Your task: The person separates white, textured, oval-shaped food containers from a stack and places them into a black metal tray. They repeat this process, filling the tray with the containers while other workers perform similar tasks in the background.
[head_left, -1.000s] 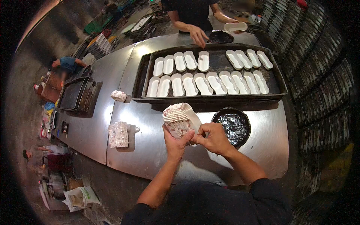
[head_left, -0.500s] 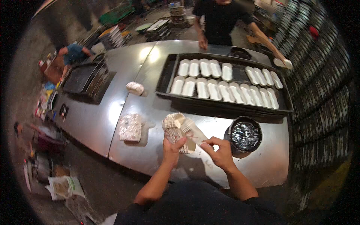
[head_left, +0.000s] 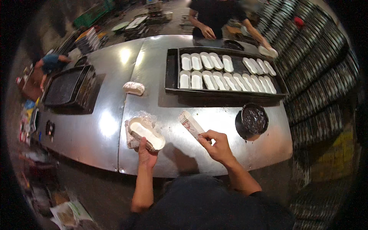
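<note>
Paper liners (head_left: 146, 135), a white fluted stack of oval cups, sit in the person's left hand (head_left: 147, 154) at the near edge of the steel table (head_left: 153, 76). The fingers curl under the stack from below and grip it by its near end, so the open top faces up. The stack hovers just over a crinkled clear wrapper (head_left: 132, 134) that lies on the table beneath it.

The right hand (head_left: 217, 146) is further to the right, well apart from the left. Its thumb and fingertips pinch the near end of a narrow flattened liner sleeve (head_left: 191, 124), white with a reddish mark, which points away from the person at a slant, seemingly just above the tabletop.

Beyond the right hand, near the table's right end, stands a round dark pan (head_left: 253, 119) with a shiny black inside. Behind that, a long black baking tray (head_left: 226, 73) holds two groups of white oval liners laid in rows. A small wrapped bundle (head_left: 133, 88) lies alone on the table toward the left, and a dark rectangular tray stack (head_left: 69, 88) sits at the far left.

Across the table another person in a dark top leans in, one hand (head_left: 209, 32) resting at the far rim, the other hand (head_left: 268, 49) holding a pale oval liner by the tray's far corner.
</note>
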`<state>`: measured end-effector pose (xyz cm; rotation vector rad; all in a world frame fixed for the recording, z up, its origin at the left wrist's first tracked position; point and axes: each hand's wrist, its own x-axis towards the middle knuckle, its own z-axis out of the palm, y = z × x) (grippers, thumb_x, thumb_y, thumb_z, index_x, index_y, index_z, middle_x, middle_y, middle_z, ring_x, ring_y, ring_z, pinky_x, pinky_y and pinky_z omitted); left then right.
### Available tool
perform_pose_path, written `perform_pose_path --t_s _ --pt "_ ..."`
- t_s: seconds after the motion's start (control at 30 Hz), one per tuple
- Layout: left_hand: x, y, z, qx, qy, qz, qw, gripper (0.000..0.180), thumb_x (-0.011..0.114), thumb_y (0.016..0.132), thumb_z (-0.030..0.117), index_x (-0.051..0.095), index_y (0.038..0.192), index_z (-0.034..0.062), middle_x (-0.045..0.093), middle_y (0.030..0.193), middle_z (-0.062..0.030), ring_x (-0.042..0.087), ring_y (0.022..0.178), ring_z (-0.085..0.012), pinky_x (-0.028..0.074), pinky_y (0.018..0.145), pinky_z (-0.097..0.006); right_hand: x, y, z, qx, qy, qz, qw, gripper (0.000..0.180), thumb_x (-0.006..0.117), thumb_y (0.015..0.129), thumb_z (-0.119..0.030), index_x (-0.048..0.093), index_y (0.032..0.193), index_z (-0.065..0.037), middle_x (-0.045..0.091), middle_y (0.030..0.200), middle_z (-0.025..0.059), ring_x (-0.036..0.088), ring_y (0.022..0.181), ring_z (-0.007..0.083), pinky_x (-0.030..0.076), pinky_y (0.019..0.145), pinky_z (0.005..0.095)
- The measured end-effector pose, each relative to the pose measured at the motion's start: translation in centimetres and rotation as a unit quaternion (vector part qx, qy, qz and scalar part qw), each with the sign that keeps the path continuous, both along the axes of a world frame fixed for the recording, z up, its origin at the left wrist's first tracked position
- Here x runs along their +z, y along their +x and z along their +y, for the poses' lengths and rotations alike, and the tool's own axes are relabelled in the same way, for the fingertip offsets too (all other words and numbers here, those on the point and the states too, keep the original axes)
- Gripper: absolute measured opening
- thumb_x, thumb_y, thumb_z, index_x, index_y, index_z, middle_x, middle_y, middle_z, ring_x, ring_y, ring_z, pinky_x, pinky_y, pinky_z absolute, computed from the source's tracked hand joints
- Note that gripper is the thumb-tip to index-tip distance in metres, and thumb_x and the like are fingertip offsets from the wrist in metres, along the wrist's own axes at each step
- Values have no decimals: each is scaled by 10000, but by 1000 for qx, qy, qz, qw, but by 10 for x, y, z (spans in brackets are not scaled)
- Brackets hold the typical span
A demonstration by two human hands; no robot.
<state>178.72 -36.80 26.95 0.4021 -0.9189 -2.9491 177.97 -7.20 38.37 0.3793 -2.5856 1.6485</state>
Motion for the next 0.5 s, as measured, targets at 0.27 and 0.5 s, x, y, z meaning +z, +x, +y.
perform_pose_path --t_s 0.27,0.5 --pt "7 -21 -5 -25 18 -1 1000 840 813 817 364 381 1489 104 540 1389 -77 548 1260 -279 475 1078 -437 17 -3 6 -87 -27 3 996 223 710 905 -187 740 1012 7 737 881 150 694 731 210 547 703 324" --pt "42 -15 5 -124 -10 90 988 868 791 807 472 388 1466 77 607 1258 -152 627 1125 -356 520 1016 -519 53 -19 9 32 -31 48 998 176 721 872 -160 734 976 -19 691 807 154 666 686 267 519 660 364"
